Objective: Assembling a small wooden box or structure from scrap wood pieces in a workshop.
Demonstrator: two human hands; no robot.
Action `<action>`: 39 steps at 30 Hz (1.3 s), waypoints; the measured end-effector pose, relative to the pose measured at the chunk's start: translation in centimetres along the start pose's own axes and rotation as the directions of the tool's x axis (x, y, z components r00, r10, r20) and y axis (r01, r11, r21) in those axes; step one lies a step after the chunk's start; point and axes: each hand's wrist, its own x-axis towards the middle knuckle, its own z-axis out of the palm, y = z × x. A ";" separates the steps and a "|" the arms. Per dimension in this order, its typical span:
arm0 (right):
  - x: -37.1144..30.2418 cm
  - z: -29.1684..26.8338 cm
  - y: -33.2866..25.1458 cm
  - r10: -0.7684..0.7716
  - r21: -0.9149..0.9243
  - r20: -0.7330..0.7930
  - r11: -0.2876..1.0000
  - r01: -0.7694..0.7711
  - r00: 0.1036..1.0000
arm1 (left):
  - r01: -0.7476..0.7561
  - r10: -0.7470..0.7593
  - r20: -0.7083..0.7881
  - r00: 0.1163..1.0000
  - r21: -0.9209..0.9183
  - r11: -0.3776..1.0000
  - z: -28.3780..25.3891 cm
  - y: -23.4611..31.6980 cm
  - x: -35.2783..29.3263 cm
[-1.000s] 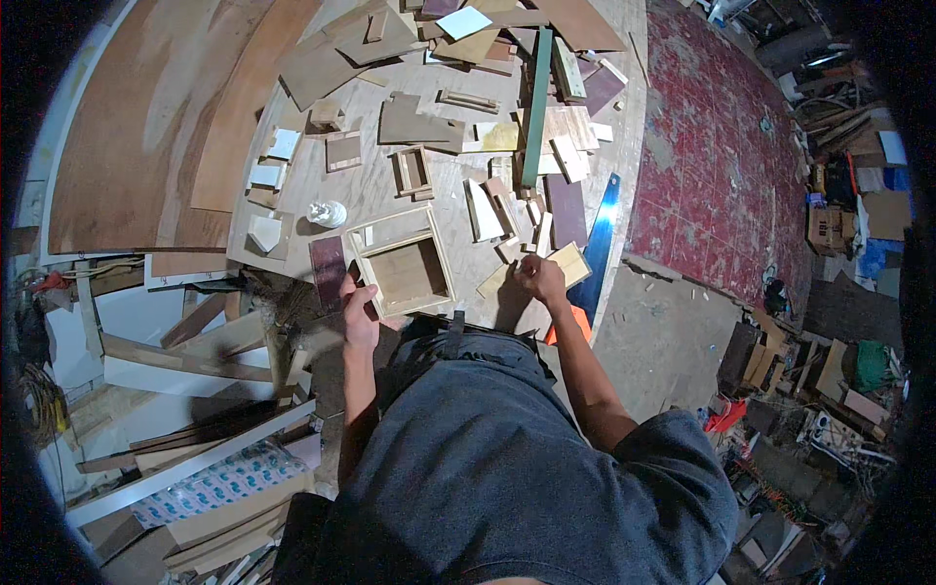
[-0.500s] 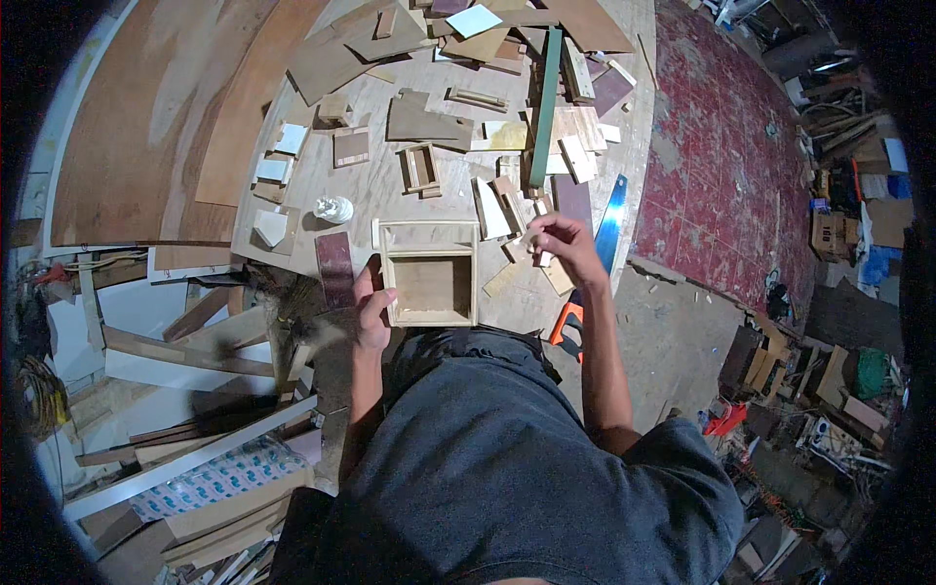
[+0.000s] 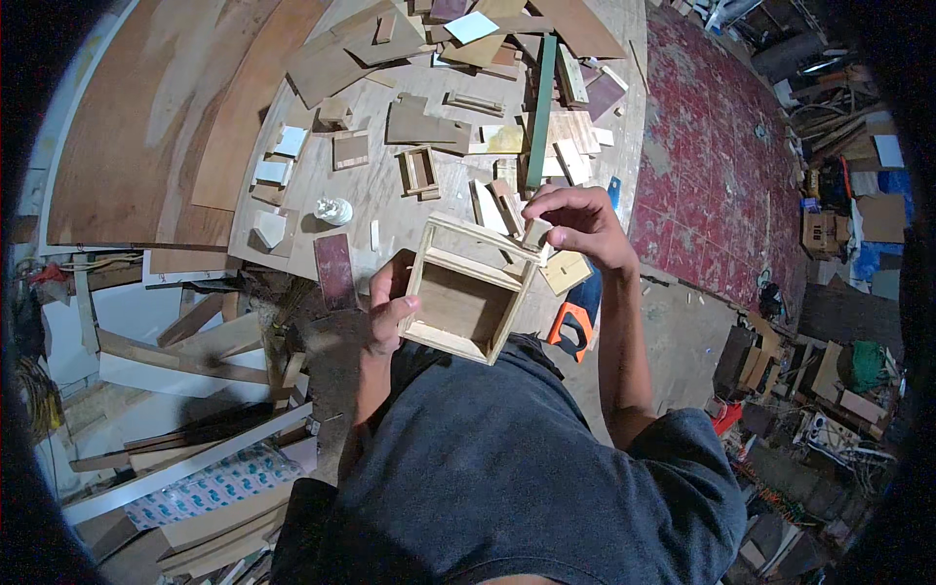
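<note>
My left hand (image 3: 392, 304) grips the left side of a small open wooden box (image 3: 462, 304), which has a narrow section along its far side and a larger one nearer me. The box is tilted, its far right corner turned toward my right hand. Pinched between the thumb and fingers of my right hand (image 3: 585, 226) is a small wood block (image 3: 535, 234), at that far right corner. Whether the block touches the box I cannot tell. Below my right hand lies a pale square wood piece (image 3: 565, 273) with a small bit on it.
A handsaw with an orange handle (image 3: 571, 330) lies at the table's near right edge. On the worktable (image 3: 366, 200) are a white bottle (image 3: 333, 211), a dark red board (image 3: 335, 271), a small wooden frame (image 3: 419, 173), a long green strip (image 3: 542, 112) and several wood offcuts.
The box has been turned clockwise and shifted right and nearer me. My right hand has brought the small block to the box's far right corner.
</note>
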 end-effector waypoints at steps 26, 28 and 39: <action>-2.8 5.4 -3.5 -0.054 -0.185 -0.280 0.983 0.002 0.959 | -0.189 0.189 -0.013 0.982 -0.041 0.981 0.5 0.3 -0.4; -2.8 5.8 -3.1 -0.053 -0.202 -0.306 0.979 -0.011 0.951 | -0.182 0.182 -0.007 0.983 -0.048 0.982 0.5 0.1 -0.4; -1.6 11.5 -4.1 -0.092 -0.806 -0.235 0.574 -0.141 0.968 | -0.091 0.091 0.002 0.996 -0.061 0.994 3.4 1.8 0.0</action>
